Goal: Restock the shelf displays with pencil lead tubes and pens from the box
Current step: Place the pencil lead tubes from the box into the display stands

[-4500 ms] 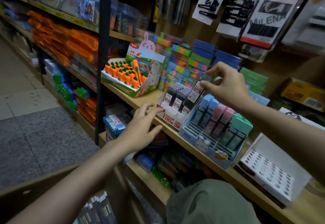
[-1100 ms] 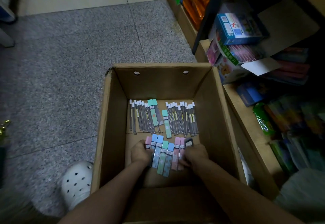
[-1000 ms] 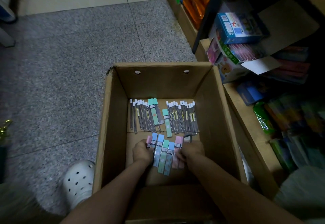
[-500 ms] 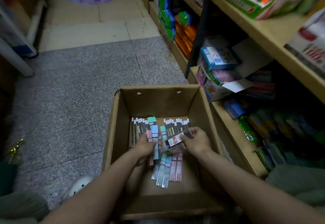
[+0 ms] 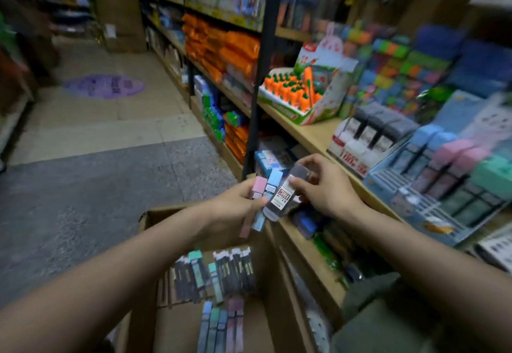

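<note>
My left hand (image 5: 235,208) grips a pink-capped lead tube (image 5: 257,189) and a blue-capped lead tube (image 5: 270,194) above the cardboard box (image 5: 277,283). My right hand (image 5: 321,189) pinches a dark lead tube with a red-and-white label (image 5: 282,196) right beside them. More lead tubes and pens (image 5: 219,275) lie on the box floor. On the wooden shelf (image 5: 313,133) to the right stand the white-and-red display of dark tubes (image 5: 368,136) and the blue display of pastel tubes (image 5: 448,175).
An orange carrot-shaped item display (image 5: 299,95) stands further left on the shelf. A black shelf upright (image 5: 260,75) rises beside the box. A white perforated tray (image 5: 496,247) sits at the far right. Grey and beige floor (image 5: 97,145) stretches to the left.
Both hands rose out of the box holding tubes and now hang in front of the shelf. The view swung up from the box floor to the shelf displays.
</note>
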Motion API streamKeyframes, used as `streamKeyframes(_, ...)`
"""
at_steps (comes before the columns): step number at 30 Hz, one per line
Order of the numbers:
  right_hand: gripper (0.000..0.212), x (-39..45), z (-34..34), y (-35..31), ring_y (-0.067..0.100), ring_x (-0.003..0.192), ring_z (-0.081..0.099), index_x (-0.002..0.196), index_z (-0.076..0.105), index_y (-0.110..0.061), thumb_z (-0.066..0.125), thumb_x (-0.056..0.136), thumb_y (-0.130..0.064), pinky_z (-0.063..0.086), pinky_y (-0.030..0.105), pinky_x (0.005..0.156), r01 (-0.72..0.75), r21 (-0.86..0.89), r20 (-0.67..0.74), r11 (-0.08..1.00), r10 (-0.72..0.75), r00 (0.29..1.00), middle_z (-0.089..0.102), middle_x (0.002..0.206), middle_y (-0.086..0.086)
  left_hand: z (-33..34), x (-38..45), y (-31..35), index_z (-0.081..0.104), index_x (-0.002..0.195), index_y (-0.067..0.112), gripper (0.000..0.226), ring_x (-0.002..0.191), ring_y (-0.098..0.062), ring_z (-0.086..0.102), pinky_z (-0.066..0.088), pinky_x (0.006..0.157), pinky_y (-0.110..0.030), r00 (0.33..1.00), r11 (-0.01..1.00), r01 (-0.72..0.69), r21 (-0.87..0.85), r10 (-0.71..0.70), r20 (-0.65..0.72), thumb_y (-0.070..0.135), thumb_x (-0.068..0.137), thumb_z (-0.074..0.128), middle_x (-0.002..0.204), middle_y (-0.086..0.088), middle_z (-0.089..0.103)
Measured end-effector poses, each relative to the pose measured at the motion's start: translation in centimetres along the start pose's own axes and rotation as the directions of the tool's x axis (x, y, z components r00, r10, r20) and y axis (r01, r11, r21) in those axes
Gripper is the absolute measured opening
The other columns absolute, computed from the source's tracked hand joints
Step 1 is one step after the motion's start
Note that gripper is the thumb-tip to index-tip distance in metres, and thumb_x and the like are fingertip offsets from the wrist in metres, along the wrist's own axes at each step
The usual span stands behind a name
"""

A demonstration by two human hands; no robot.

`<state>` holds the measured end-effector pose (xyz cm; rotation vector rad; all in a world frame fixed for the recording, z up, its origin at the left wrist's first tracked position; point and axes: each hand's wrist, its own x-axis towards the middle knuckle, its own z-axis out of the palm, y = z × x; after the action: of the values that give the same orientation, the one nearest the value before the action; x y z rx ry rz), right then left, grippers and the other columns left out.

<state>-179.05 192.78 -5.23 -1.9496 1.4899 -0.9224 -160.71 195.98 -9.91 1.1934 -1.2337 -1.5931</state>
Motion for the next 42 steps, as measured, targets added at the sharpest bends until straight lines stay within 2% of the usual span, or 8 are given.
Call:
streamKeyframes(5,0.024,-0.3,-4.0,-0.8,-0.005,0.055,0.064,0.097,0.056,-0.027,0.074,0.084,-0.016,0.051,0.013,0.052,-0.001,-0.004,-0.098,1.000,0.001,0.995,0.064,0.075,-0.010,2.5,2.0,2.6,0.045,0.135,0.011,0.035,0.118,-0.033,0.059,0.042,0.105,-0.055,0.995,0.992,-0.078,-0.104,0.084,0.053,0.003,0.102,0.040,0.129,-0.019,0.060)
streamKeyframes(8,0.019,-0.6,-5.8,-1.0,0.014,0.067,0.072,0.099,0.056,-0.021,0.068,0.088,-0.010,0.062,0.037,0.065,-0.139,0.209,-0.103,0.968,0.163,0.981,0.065,0.096,0.006,3.1,2.8,3.6,0.049,0.133,0.013,0.032,0.115,-0.031,0.061,0.045,0.103,-0.051,0.991,0.993,-0.079,-0.088,0.088,0.102,0.009,0.101,0.045,0.125,-0.017,0.064)
streamKeyframes(12,0.011,-1.3,-6.5,-1.4,0.021,0.075,0.072,0.095,0.054,0.000,0.062,0.089,0.004,0.061,0.031,0.071,-0.288,0.729,-0.016,0.621,0.436,0.900,0.061,0.106,0.023,3.3,3.7,4.5,0.053,0.126,0.014,0.026,0.085,-0.019,0.068,0.054,0.089,-0.042,0.993,0.981,-0.100,-0.166,0.109,0.048,0.009,0.103,0.041,0.096,-0.011,0.069)
streamKeyframes(17,0.029,-2.4,-4.6,-1.3,0.030,0.084,0.073,0.111,0.051,0.000,0.062,0.086,0.010,0.061,0.032,0.065,-0.335,0.839,0.093,0.428,0.494,0.864,0.069,0.102,0.026,3.9,4.4,4.9,0.051,0.128,0.009,0.027,0.086,-0.022,0.069,0.055,0.082,-0.043,0.995,0.957,-0.071,-0.281,0.087,0.044,0.008,0.102,0.042,0.095,-0.011,0.071)
streamKeyframes(21,0.058,-2.6,-3.4,-0.7,0.020,0.089,0.073,0.129,0.048,-0.020,0.071,0.081,0.002,0.061,0.035,0.071,-0.380,0.558,0.089,0.738,0.402,0.911,0.070,0.102,0.010,3.6,4.5,5.0,0.053,0.127,0.017,0.028,0.104,-0.028,0.068,0.052,0.093,-0.052,0.994,0.961,-0.066,-0.270,0.087,0.067,0.010,0.102,0.042,0.113,-0.014,0.070)
streamKeyframes(26,0.093,-2.2,-2.6,-0.4,-0.004,0.081,0.068,0.142,0.028,-0.047,0.076,0.077,-0.001,0.056,0.017,0.062,-0.038,0.134,-0.043,0.990,0.044,0.998,0.063,0.106,-0.012,4.4,4.4,5.5,0.054,0.117,0.028,0.023,0.100,-0.019,0.070,0.059,0.082,-0.042,0.984,0.984,-0.171,-0.057,0.174,0.048,0.015,0.103,0.042,0.110,-0.006,0.071)
streamKeyframes(37,0.050,4.5,-11.5,-2.3,0.007,0.067,0.061,0.134,0.040,-0.035,0.062,0.093,-0.016,0.052,0.017,0.054,0.036,-0.246,-0.366,0.969,-0.127,0.922,0.059,0.114,-0.010,3.3,5.9,5.7,0.049,0.113,0.022,0.018,0.083,-0.016,0.066,0.053,0.074,-0.036,0.988,0.973,-0.143,-0.183,0.130,-0.077,0.010,0.104,0.037,0.096,-0.009,0.067)
streamKeyframes(42,0.051,8.6,-12.9,-1.9,0.020,0.107,0.062,0.125,0.047,-0.027,0.074,0.084,-0.016,0.054,0.039,0.091,0.014,-0.429,-0.410,0.903,-0.208,0.888,0.062,0.123,0.002,3.1,6.5,5.7,0.047,0.124,0.017,0.023,0.084,-0.016,0.067,0.053,0.071,-0.035,0.992,0.975,-0.101,-0.196,0.084,-0.092,0.010,0.104,0.038,0.099,-0.010,0.067)
